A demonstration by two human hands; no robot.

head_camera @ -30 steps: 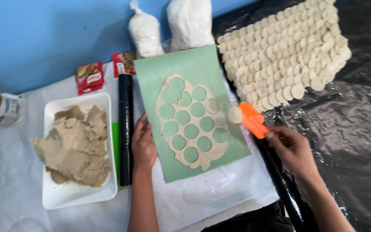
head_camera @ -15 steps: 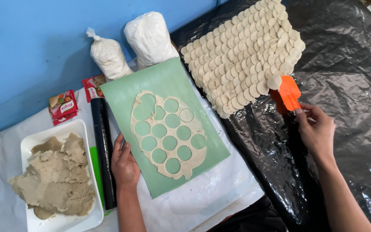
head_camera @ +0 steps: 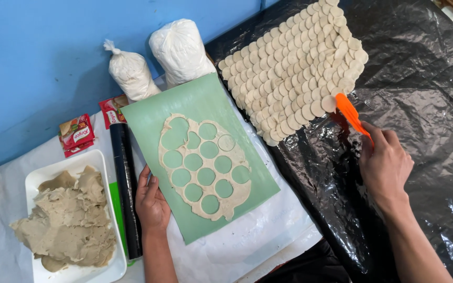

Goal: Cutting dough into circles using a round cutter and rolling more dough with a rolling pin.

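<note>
Black plastic sheeting [head_camera: 425, 173] looks slippery: the right hand [head_camera: 386, 166], closed on an orange scraper [head_camera: 351, 116], could nudge overlapped dough rounds [head_camera: 294, 68] askew, while the left hand [head_camera: 152, 202] rests open-palmed, steadying the green mat [head_camera: 148, 126].

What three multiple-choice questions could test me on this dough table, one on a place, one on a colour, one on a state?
1. Where does the left hand rest?
A. On the green mat's edge
B. In the white tray
C. On the black plastic

2. What colour is the scraper in the right hand?
A. Blue
B. Orange
C. White

3. What state is the dough sheet on the mat in?
A. Uncut
C. Rolled into a ball
B. Full of round holes

Answers:
1. A, its fingers lie on the mat's left edge, beside the black rolling pin.
2. B, the blade is bright orange, its tip at the dough discs.
3. B, green shows through many round cut-outs.
</note>
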